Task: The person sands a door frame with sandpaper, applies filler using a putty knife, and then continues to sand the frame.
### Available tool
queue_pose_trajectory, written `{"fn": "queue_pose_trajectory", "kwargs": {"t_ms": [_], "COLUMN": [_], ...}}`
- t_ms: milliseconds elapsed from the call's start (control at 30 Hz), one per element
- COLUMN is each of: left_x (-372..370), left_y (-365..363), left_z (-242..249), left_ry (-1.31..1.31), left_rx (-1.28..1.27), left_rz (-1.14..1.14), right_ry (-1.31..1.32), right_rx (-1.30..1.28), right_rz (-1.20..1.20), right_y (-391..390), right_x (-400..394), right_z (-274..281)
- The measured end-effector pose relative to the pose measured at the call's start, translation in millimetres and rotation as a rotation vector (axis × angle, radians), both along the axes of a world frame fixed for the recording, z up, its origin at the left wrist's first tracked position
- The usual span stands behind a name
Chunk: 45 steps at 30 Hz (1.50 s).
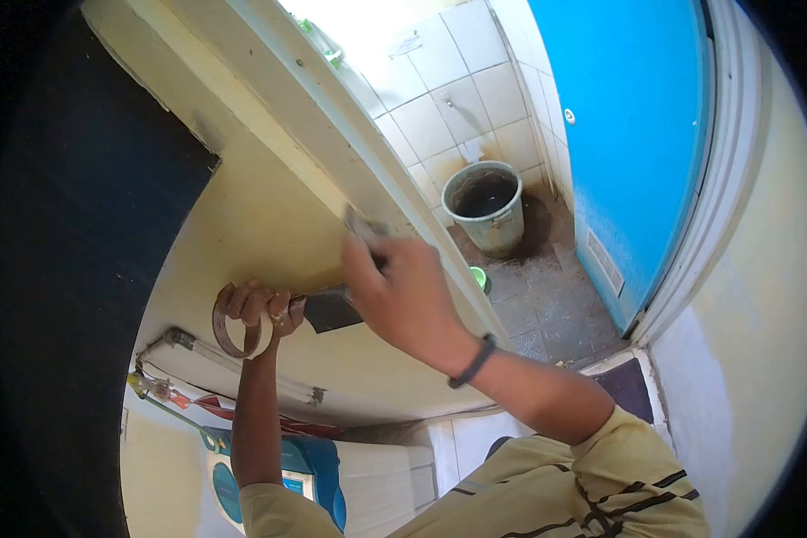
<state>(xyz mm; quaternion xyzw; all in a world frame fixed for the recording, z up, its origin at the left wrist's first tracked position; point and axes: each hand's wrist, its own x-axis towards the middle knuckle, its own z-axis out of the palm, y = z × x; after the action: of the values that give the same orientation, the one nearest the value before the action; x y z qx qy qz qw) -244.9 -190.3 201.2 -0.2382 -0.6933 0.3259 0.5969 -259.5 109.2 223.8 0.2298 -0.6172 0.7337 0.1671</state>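
Fingers of the left hand [264, 305] curl closed around a tape roll [259, 341], a dark flat piece [334, 314] jutting right from the grip, before the yellow wall [269, 211]. Just right, the right hand [403, 291] pinches a small greyish item [359, 222], blurred, beside the doorframe [341, 134]. A bucket [491, 236] stands far right.

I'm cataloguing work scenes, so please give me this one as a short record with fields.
Left hand: grip on a pale tan, ring-shaped roll
Right hand: grip on a small greyish item, too blurred to identify
Between hands: dark, flat, angular piece
Right wrist: narrow black band
Work surface: cream-painted wall beside a doorway
Beyond doorway: round, pale grey-green bucket on tiled floor
Door: bright blue panel, open
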Motion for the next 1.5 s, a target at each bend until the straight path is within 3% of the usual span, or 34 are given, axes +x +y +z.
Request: {"fn": "queue_pose_trajectory", "kwargs": {"t_ms": [67, 167, 267, 533, 733, 1000, 1133, 1233, 1400, 1500], "left_x": [-13, -13, 3, 12, 6, 3, 3, 3, 3, 3], "left_y": [-60, -62, 21, 30, 27, 27, 24, 23, 20, 23], "left_z": [-35, -37, 16, 22, 17, 18, 13, 14, 14, 16], "left_ry": [-0.116, -0.098, 0.062, 0.005, 0.014, -0.027, -0.025, -0.026, -0.051, -0.023], "left_rx": [0.073, 0.064, -0.061, -0.08, -0.06, -0.062, -0.056, -0.07, -0.068, -0.088], "left_rz": [0.024, 0.012, -0.076, -0.007, -0.072, -0.094, -0.095, -0.094, -0.091, -0.113], "right_ry": [0.027, 0.002, -0.048, 0.115, 0.086, 0.02, 0.136, 0.084, 0.316, 0.304], "right_rx": [-0.022, -0.054, -0.073, -0.103, -0.031, -0.012, -0.07, -0.042, -0.005, 0.008], "right_rz": [-0.018, 0.01, 0.063, 0.127, 0.048, 0.164, 0.036, 0.062, -0.004, 0.024], "right_y": [-1, 2, 7, 2, 5, 5, 4, 1, -4, 2], "right_x": [-1, 1, 9, -5, -2, -21, -17, -11, -22, -23], "right_z": [12, 6, -11, 82, 28, 95, 53, 38, 96, 82]}}
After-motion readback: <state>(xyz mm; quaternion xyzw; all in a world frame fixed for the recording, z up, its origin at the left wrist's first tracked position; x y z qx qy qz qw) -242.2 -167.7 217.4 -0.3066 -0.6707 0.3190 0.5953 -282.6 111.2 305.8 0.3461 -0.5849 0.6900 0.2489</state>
